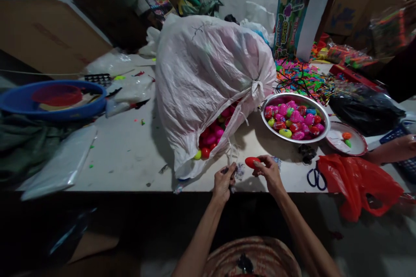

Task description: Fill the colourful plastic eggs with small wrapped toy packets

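I held a glossy red plastic egg (252, 162) in the fingertips of my right hand (267, 172), just above the front edge of the white tabletop (126, 147). Near it, at 9 o'clock, my left hand (223, 181) had its fingers narrowed into a pinch; I could not tell what lay between them. At 11 o'clock a big white woven sack (201, 65) gaped, showing pink, red and yellow plastic eggs (214, 135). At 1 o'clock stood a round silver metal bowl (274, 134) of wrapped, bright-coloured eggs (295, 116). Dark-blue-handled scissors (317, 177) lay towards 3 o'clock, touching a crumpled red plastic bag (354, 181).
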`<state>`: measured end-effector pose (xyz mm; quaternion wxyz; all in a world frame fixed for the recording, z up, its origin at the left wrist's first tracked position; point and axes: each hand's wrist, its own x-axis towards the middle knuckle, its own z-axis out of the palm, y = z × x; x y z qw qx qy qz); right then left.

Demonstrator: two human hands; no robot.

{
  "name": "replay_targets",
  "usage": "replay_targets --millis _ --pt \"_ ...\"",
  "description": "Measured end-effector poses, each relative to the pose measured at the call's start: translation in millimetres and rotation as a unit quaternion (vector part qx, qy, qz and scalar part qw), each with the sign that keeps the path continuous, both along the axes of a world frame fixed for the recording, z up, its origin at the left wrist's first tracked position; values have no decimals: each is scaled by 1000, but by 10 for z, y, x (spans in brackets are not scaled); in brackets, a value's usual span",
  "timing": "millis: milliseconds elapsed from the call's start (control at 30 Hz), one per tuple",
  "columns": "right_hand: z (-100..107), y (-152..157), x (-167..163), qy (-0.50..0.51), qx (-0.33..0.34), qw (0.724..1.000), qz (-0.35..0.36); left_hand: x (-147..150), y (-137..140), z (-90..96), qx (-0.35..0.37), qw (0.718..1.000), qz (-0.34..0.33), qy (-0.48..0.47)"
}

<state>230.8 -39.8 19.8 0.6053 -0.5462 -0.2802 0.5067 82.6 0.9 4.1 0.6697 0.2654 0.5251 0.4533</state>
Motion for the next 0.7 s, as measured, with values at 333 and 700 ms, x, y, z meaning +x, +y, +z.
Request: replay_targets --millis 333,700 --pt "121 -73 -66 -249 45 967 9 65 -57 28 42 997 -39 54" --pt "-90 -101 -138 -1 9 1000 8 202 -11 82 -23 989 -35 -142"
